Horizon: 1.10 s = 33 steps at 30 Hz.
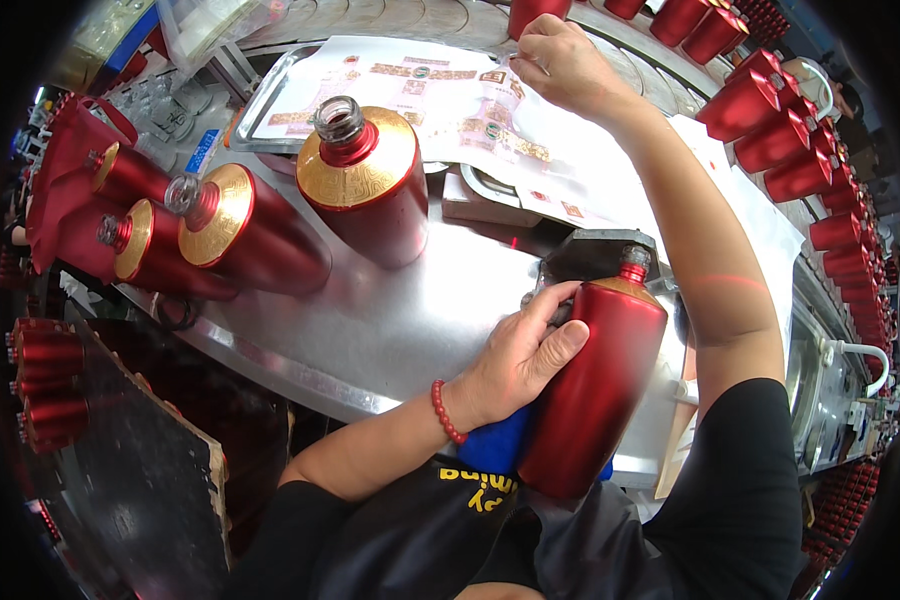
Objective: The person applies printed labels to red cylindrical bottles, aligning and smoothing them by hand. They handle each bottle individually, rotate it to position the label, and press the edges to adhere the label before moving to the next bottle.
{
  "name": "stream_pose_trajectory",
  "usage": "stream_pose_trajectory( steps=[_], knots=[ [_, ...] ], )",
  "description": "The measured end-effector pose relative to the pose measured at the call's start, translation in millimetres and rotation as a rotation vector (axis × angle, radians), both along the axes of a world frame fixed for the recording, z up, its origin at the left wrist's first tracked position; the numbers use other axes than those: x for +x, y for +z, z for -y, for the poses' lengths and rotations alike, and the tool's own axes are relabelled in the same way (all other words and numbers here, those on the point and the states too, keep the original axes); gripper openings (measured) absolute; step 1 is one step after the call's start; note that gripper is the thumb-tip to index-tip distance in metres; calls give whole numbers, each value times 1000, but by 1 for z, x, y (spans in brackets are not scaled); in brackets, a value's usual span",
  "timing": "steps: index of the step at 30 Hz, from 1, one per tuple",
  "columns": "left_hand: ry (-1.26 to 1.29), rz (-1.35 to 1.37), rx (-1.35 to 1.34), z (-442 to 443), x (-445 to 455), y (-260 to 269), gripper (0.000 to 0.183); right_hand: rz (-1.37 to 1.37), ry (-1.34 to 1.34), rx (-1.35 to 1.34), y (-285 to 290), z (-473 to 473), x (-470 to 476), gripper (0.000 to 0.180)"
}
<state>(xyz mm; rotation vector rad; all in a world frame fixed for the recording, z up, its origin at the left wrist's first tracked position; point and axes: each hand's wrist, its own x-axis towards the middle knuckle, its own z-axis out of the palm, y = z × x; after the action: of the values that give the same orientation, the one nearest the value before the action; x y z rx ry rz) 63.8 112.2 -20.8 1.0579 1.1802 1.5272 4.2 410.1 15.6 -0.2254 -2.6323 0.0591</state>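
My left hand (521, 360), with a red bead bracelet at its wrist, holds a red glass-necked bottle (607, 360) that leans against my lap over a blue cloth (495, 444). At the top, my right hand (562, 64) pinches the upper end of a clear decal film (499, 127) with gold and pink print, above a white printed sheet (420, 97). The sheet lies partly over a metal tray (259, 112). Left of the sheet's lower edge stands a red bottle with a gold shoulder (367, 187); several more, one of them nearest (251, 229), stand at the left.
A dark metal fixture (600, 244) sits just behind the held bottle on the steel table (360, 322). Many red bottles (742, 105) line the conveyor at the right. A red bag-like thing (71, 195) and a dark board (150, 442) are at the left.
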Motion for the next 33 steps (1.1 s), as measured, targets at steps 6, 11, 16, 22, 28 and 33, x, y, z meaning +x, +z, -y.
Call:
stream_pose_trajectory(
  steps=[6,11,16,22,28,33],
  knots=[
    [-37,44,-34,1,0,0,65,126,-141,-389,52,-2,15,26],
    [-32,23,-31,1,-1,2,65,317,-361,-325,41,-68,8,37],
    [-55,40,-39,2,-3,5,65,411,-567,-56,-50,-88,17,31],
    [-26,-5,-66,3,0,3,66,278,-485,197,-57,-70,22,26],
    [-61,37,-29,7,1,-3,72,-39,-288,253,-2,-47,51,20],
    [-64,-10,37,9,5,-4,83,-193,-23,210,87,11,115,17]
  ],
)
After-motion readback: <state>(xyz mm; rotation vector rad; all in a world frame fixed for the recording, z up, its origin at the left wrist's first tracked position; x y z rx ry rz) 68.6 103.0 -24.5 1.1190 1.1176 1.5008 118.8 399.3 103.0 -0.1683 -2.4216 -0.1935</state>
